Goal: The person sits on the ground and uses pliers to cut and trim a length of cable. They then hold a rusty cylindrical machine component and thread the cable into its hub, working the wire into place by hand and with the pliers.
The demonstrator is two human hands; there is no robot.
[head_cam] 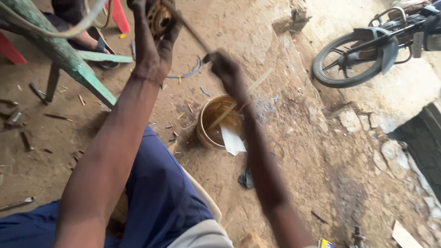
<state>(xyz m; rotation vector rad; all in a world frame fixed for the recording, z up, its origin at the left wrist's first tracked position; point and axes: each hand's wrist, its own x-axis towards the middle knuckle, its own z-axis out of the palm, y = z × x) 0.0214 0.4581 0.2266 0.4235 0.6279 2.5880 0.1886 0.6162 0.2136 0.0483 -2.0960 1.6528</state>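
**Two raised hands work a rusty part over the dirt floor**

The left hand (154, 43) is clenched around a round, rusty brown metal part (158, 17), its fingers wrapped about the rim. The right hand (228, 69) grips a thin dark rod (190, 28) whose far end touches that part. Below the right fingers sits a round yellowish plastic bucket (216, 121); a parked motorcycle (367, 46) stands well apart.

Both bare forearms reach forward and up; the left hand (154, 39) is clenched high, the right hand (228, 70) fisted lower, blurred.
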